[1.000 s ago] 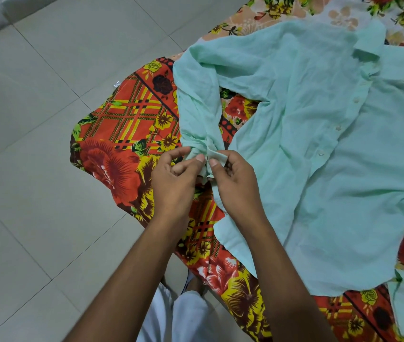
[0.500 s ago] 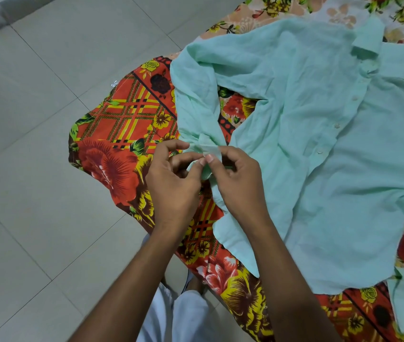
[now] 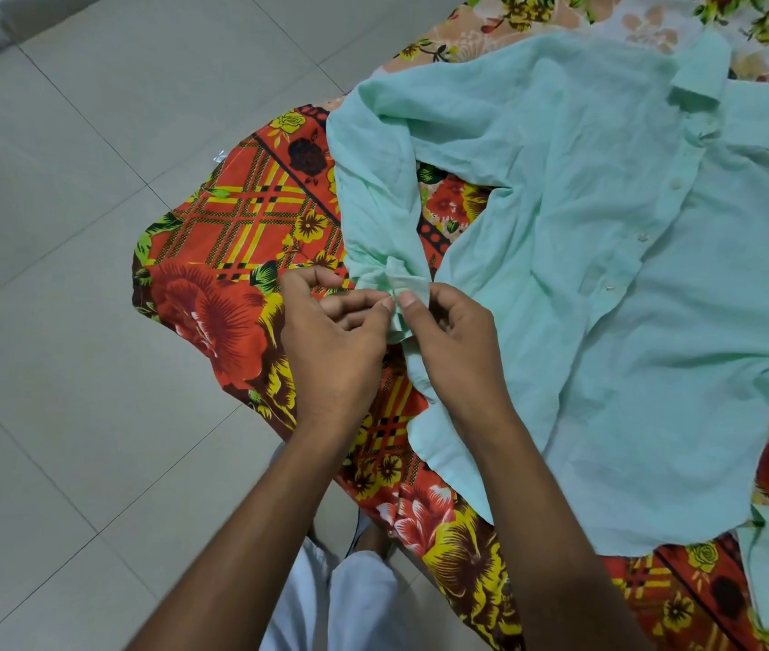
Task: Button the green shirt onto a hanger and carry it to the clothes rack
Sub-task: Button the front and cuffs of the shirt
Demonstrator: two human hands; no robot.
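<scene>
Nearest to us, at the bottom edge, pale trousers (image 3: 354, 599) show between our two bare forearms, over a grey tiled floor (image 3: 67, 368). Just beyond, our left hand (image 3: 333, 343) and right hand (image 3: 455, 343) meet at the cuff (image 3: 403, 291) of the green shirt (image 3: 631, 321): the left thumb and forefinger pinch one edge of the cuff, the right thumb and fingers pinch the other, so both hands are closed on that small fold of cloth. From the cuff the sleeve (image 3: 373, 199) runs up and away, then bends right into the shoulder. The shirt itself lies spread open and face up on a red, yellow and black flowered bedsheet (image 3: 232, 256), its front band with small pale buttons (image 3: 676, 184) running diagonally, its collar (image 3: 697, 77) at the far end. We see no box, basket or other holder among these things, and no label or writing that we can read on the shirt or the sheet.
</scene>
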